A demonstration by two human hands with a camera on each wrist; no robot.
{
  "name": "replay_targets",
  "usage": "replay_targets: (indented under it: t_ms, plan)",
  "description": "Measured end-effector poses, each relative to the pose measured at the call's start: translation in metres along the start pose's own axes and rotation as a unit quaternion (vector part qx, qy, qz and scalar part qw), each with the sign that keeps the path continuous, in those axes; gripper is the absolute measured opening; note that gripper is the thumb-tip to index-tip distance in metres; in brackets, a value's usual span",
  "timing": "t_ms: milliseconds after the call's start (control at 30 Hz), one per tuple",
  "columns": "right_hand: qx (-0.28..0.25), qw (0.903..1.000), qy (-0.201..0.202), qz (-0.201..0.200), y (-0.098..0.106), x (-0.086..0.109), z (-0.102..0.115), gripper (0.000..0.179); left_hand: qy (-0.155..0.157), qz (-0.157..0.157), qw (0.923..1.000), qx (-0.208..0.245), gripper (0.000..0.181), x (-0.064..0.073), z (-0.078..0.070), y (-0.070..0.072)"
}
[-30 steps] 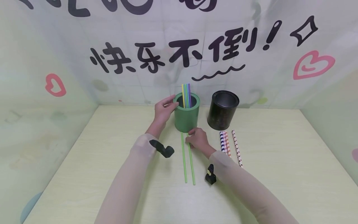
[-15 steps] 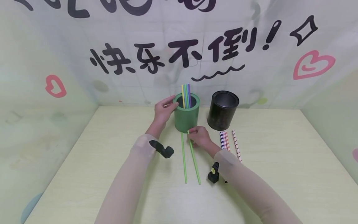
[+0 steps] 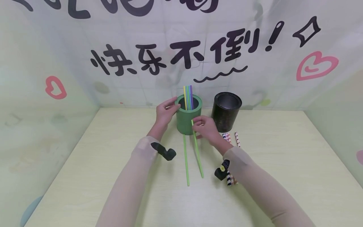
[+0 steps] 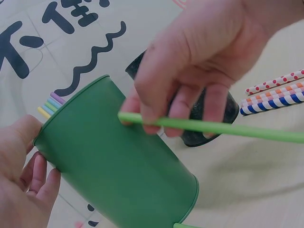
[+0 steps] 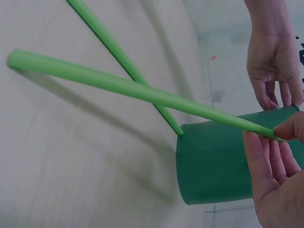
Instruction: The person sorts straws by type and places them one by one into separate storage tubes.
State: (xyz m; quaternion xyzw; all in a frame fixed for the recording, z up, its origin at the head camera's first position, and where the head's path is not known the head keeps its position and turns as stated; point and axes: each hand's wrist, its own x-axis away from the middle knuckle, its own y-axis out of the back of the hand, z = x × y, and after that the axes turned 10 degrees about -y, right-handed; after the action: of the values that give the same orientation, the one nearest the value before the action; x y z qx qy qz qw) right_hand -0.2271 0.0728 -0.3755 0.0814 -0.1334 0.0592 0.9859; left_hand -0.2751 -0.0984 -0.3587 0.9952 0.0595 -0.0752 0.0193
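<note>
My left hand (image 3: 165, 111) holds the green can (image 3: 185, 121) at the left of its rim, thumb toward the front. Several coloured straws (image 3: 188, 97), yellow, green, blue and purple, stand upright in that can. In front of it, my right hand (image 3: 207, 127) pinches a light green straw (image 3: 198, 151) near its upper end. The right wrist view shows this straw (image 5: 95, 78) slanting, its far end raised off the table. A second green straw (image 5: 118, 54) lies flat, one end at the can's base.
To the right of the green can stands a black can (image 3: 226, 113). Patterned straws (image 4: 273, 97), striped and dotted, lie on the table in front of it, partly hidden by my right arm in the head view. A printed cloth backdrop (image 3: 147, 88) rises behind.
My right hand has lifted the right-hand green straw off the table, moving it upward and slightly right in front of the can. My left hand has stayed at the can's rim.
</note>
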Motion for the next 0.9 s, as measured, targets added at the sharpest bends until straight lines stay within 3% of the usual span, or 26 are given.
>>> replay_targets:
  t_ms: [367, 700, 900]
  plan:
    - [-0.025, 0.9981, 0.057, -0.006, 0.018, 0.008, 0.043, 0.032, 0.004, 0.003, 1.0, -0.009, 0.04, -0.001, 0.0, 0.001]
    - [-0.003, 0.9912, 0.126, -0.04, 0.027, 0.0, 0.098, 0.03, 0.002, 0.002, 1.0, -0.001, 0.04, -0.002, 0.003, 0.001]
    - [-0.017, 0.9847, 0.167, -0.048, 0.03, 0.001, 0.134, 0.025, -0.002, 0.004, 1.0, 0.001, 0.04, -0.001, 0.002, 0.002]
